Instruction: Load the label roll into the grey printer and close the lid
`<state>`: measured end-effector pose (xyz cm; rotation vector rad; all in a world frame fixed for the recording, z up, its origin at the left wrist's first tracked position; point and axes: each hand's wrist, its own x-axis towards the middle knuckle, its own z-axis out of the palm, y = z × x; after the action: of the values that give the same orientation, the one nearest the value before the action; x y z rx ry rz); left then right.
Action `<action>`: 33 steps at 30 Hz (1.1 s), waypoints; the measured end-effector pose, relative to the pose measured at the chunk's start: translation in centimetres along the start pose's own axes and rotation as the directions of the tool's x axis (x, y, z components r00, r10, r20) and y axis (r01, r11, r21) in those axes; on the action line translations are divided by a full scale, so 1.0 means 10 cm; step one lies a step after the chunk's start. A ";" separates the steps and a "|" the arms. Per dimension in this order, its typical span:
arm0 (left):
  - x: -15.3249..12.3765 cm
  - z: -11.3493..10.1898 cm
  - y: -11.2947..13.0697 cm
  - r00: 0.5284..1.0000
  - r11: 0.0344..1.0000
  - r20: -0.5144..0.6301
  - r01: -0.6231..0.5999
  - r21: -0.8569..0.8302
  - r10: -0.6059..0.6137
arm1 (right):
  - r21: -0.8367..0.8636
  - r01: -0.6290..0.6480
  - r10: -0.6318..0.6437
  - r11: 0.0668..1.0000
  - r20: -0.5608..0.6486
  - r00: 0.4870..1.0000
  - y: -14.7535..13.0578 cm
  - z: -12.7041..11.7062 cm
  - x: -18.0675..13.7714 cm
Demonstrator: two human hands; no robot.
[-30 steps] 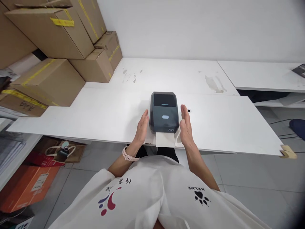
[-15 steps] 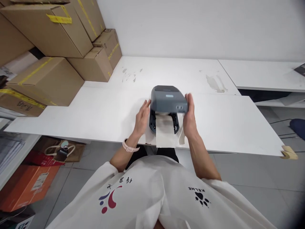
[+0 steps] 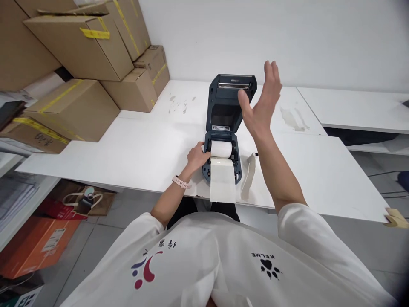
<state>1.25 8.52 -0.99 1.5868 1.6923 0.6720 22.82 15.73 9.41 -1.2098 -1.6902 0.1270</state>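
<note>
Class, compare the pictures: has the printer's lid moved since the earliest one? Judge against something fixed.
Yes: judged against the white table, the lid has swung up and back toward the wall, and now stands open.

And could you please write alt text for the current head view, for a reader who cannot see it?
A dark printer stands open on a white table, paper roll exposed, a strip extending out the front. The person's left hand is at the printer's left edge; the right hand, open, is near the raised lid.
</note>
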 end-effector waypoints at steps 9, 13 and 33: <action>0.01 0.03 0.01 0.999 0.993 -0.019 -0.030 0.110 0.032 | -0.359 0.179 0.222 0.916 0.825 0.520 -0.18 0.37 -0.65; -0.01 0.03 0.02 0.999 0.994 -0.023 -0.021 0.103 0.024 | -0.284 0.159 0.186 0.946 0.873 0.450 -0.04 0.40 -0.56; 0.04 0.09 -0.07 0.999 1.000 -0.042 -0.002 -0.006 0.002 | 0.220 -0.603 0.545 0.767 0.273 0.793 1.70 0.19 -0.45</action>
<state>1.53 8.74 -2.09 1.5806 1.7177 0.7151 32.36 21.51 -4.32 -1.4826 -1.3333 0.8789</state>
